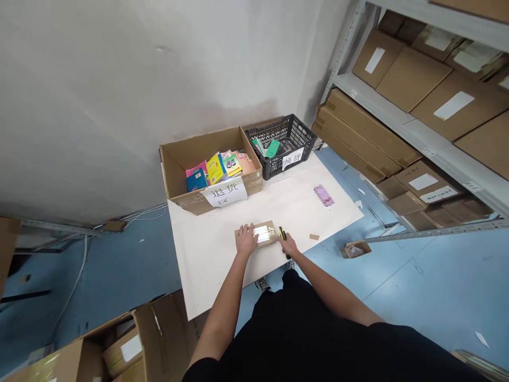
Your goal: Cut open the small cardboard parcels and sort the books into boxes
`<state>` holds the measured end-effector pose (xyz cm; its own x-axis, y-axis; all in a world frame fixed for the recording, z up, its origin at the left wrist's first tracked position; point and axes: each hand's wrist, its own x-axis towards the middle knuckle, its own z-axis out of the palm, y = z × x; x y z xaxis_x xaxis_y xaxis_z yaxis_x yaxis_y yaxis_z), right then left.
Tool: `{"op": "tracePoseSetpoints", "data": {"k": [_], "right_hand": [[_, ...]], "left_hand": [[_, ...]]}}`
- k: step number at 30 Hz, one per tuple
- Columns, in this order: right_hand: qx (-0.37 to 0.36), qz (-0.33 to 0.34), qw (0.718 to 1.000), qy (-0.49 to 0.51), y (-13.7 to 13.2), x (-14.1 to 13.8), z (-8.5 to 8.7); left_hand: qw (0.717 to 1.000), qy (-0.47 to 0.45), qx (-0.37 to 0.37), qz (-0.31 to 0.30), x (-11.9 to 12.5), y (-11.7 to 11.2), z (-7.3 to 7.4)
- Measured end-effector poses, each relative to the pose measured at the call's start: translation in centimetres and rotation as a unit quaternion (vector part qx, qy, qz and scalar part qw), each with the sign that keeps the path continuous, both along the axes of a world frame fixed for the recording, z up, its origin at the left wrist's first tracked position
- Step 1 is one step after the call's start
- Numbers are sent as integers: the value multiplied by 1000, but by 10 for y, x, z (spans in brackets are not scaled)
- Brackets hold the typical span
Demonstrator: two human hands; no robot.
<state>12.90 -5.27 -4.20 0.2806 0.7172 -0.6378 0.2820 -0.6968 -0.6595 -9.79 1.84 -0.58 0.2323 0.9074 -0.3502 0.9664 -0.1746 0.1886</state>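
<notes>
A small flat cardboard box with a white label and clear tape lies on the white tabletop in front of me. My left hand rests on the box's left end, its fingers spread over the top. In my right hand is a black and yellow utility knife, gripped beside the box's right end. Whether its blade is out or touching the cardboard is too small to tell.
Behind stand a large open carton of colourful booklets and a black plastic crate with green items. A blurred pink item and a cardboard scrap lie to the right. Shelves of boxes flank the right; another carton stands lower left.
</notes>
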Motion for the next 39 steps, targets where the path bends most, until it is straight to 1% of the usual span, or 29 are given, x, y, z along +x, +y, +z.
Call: {"op": "tracePoseSetpoints", "data": {"k": [2,3,5,7,8,10,12,13,15,16,18,19,20,21,23,25,27,29,31,32,34,36,39], "right_hand": [[-10,10,999,-47,11,-23,-2],[-9,12,997,-72,20,-32,-2],[-8,19,994,-111,47,-43,2],[-19,30,991,-132,81,-48,10],[-27,38,989,-139,99,-48,15],[-33,63,987,-141,130,-47,27],[-14,81,986,-146,146,-41,37],[3,80,985,-151,147,-35,40],[37,65,983,-166,132,-20,43],[46,57,982,-175,118,-11,42],[41,62,977,-199,80,5,34],[23,66,976,-205,60,11,29],[4,69,977,-202,41,16,22],[-12,73,979,-192,26,18,16],[-30,76,982,-168,9,17,7],[-38,70,983,-164,14,11,4],[-36,69,981,-180,36,3,8],[-20,86,977,-194,64,-4,16],[15,105,977,-186,85,-7,21],[30,104,979,-173,90,-6,23],[44,84,987,-129,90,1,23],[33,72,994,-70,78,11,21],[10,110,994,-7,57,26,17]], "left_hand": [[1000,8,-5,14,-7,5,3],[999,15,-10,26,-11,3,3],[997,27,-24,68,-16,-8,1],[993,27,-52,104,-16,-26,-1],[992,18,-67,108,-15,-35,-2],[993,-3,-77,87,-9,-47,-2],[998,-9,-48,50,-2,-47,1],[999,-7,-25,22,1,-42,2],[998,-8,8,-66,9,-25,4],[992,-14,15,-122,12,-14,5],[974,-25,11,-225,18,5,2],[966,-27,2,-259,21,12,0],[960,-27,-9,-278,23,17,-3],[958,-26,-19,-286,25,20,-7],[963,-24,-25,-269,25,16,-16],[978,-16,-10,-210,25,3,-24],[993,5,11,-119,25,-15,-30],[999,29,22,-29,26,-33,-32],[998,41,29,22,27,-45,-33],[998,42,32,32,28,-49,-32],[998,41,33,38,28,-52,-31],[998,34,28,39,27,-51,-29],[999,21,26,38,26,-50,-29]]}}
